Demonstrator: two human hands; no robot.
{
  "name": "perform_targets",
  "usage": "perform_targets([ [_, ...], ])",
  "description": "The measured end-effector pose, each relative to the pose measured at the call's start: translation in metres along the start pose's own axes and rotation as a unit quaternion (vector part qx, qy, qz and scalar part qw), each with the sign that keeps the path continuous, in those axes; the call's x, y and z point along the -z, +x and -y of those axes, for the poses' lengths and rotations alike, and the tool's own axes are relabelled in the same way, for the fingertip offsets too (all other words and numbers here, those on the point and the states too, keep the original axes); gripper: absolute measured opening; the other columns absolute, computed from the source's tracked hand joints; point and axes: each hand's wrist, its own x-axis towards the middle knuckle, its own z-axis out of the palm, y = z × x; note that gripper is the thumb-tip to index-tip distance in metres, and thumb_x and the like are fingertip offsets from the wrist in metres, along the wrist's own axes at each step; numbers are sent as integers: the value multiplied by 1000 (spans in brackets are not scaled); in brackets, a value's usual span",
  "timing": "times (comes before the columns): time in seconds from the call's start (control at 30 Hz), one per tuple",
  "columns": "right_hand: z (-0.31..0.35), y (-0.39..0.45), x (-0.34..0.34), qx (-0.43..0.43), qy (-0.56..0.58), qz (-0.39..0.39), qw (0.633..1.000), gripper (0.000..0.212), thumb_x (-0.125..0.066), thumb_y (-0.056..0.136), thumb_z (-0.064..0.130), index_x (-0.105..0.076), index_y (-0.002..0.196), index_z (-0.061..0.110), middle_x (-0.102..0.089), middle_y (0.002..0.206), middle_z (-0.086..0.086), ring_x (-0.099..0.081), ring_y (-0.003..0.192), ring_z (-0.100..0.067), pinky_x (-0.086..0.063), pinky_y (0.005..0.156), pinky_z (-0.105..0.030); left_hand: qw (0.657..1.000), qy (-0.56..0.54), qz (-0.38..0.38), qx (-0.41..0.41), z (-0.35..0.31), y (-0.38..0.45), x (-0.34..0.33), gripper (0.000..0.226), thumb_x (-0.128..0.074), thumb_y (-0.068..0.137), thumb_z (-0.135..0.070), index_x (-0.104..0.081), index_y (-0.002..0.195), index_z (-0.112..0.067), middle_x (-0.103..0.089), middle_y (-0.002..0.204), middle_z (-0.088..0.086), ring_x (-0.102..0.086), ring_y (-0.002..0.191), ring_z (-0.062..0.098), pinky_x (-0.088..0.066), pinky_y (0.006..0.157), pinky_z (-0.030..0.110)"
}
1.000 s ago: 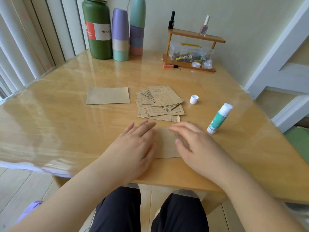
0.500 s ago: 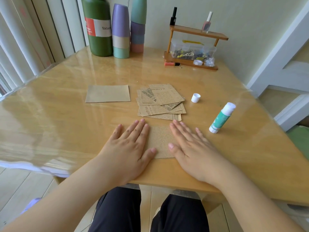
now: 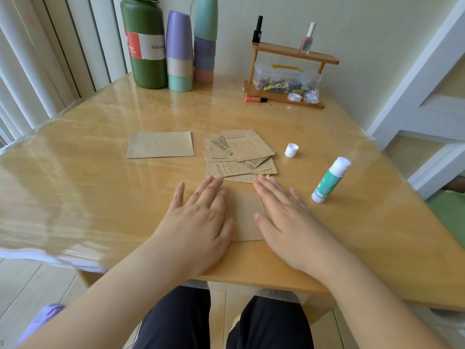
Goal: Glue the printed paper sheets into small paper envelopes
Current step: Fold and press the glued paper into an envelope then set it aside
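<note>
A brown paper piece (image 3: 247, 217) lies flat at the near edge of the worktop (image 3: 100, 187), its long axis running away from the person; faint print shows on it but cannot be read. The left hand (image 3: 198, 222) and right hand (image 3: 284, 220) press on it with straight, spread fingers, grasping nothing. Compared with half a second ago, both hands lie slightly wider apart, baring more of the paper. Just beyond, touching the fingertips, a loose stack of printed sheets (image 3: 239, 154) shows "rePrint" and an upside-down headline. To its left lies a plain envelope (image 3: 160, 144), long axis left to right. To the right lie a white cap (image 3: 291, 150) and an uncapped glue stick (image 3: 330, 180), tip pointing away and rightward. The green flask (image 3: 146, 41) at the back reads "Vacuum".
</note>
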Motion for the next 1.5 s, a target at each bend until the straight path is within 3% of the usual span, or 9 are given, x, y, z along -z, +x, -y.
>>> perform_targets([
  [0.1, 13, 3, -5, 32, -9, 20, 999, 61, -9, 94, 41, 5, 151, 23, 13, 157, 13, 17, 141, 2, 11, 117, -29, 1000, -18, 7, -19, -9, 6, -5, 84, 23, 68, -50, 19, 146, -20, 20, 155, -5, 24, 138, 7, 11, 116, 43],
  [0.23, 11, 2, -15, 27, -68, 28, 997, 81, 16, 73, 51, 14, 149, 24, 23, 155, 12, 23, 140, 1, 17, 114, -27, 1000, 5, 28, -14, -8, 8, -14, 85, 27, 65, -48, 22, 144, -19, 25, 153, -2, 27, 136, 8, 9, 116, 42],
  [0.3, 11, 2, -17, 24, -75, 30, 996, 85, 19, 68, 50, 15, 149, 24, 24, 155, 12, 23, 140, 0, 17, 113, -27, 999, 11, 34, -15, -8, 8, -15, 85, 28, 64, -48, 22, 144, -19, 26, 152, -2, 27, 136, 9, 9, 116, 42],
  [0.4, 11, 3, -16, 25, -79, 32, 996, 83, 18, 70, 51, 16, 149, 26, 24, 155, 12, 23, 140, 0, 17, 114, -29, 999, 15, 36, -19, -8, 8, -15, 86, 28, 64, -51, 23, 144, -20, 26, 152, -2, 26, 136, 8, 9, 116, 41],
  [0.53, 1, -5, -8, -17, -79, 60, 995, 58, -4, 97, 49, 18, 148, 31, 26, 152, 19, 25, 138, 1, 14, 117, -37, 999, 28, 39, -7, 7, 0, -13, 95, 35, 60, -63, 23, 145, -23, 27, 152, -6, 25, 138, 8, 10, 116, 40],
  [0.67, -7, -8, -6, -27, -89, 66, 993, 60, 0, 93, 54, 20, 147, 33, 28, 151, 21, 27, 137, 2, 14, 116, -36, 998, 32, 56, 1, 12, -5, -7, 94, 30, 60, -62, 23, 144, -21, 27, 152, -5, 25, 139, 9, 10, 116, 41],
  [1.0, -3, -5, -3, -22, -32, 40, 998, 58, -18, 100, 44, 9, 150, 31, 21, 154, 19, 22, 139, 1, 13, 117, -37, 999, 15, 35, -4, 9, -4, -5, 95, 32, 60, -62, 21, 145, -20, 29, 151, -5, 28, 137, 9, 13, 115, 45],
  [1.23, 15, -1, -12, 13, -67, 55, 996, 55, -10, 101, 42, 14, 149, 31, 24, 154, 16, 24, 138, 2, 13, 117, -34, 999, 4, 29, -31, -2, 3, -12, 89, 26, 64, -51, 17, 147, -20, 22, 154, -4, 23, 139, 8, 10, 116, 41],
  [1.5, -6, -7, -8, -36, -80, 49, 995, 60, -1, 94, 51, 15, 149, 31, 23, 153, 19, 22, 139, 3, 12, 117, -35, 999, 28, 30, -28, 9, -2, -13, 91, 28, 65, -57, 18, 147, -18, 23, 154, -2, 22, 140, 10, 11, 115, 39],
])
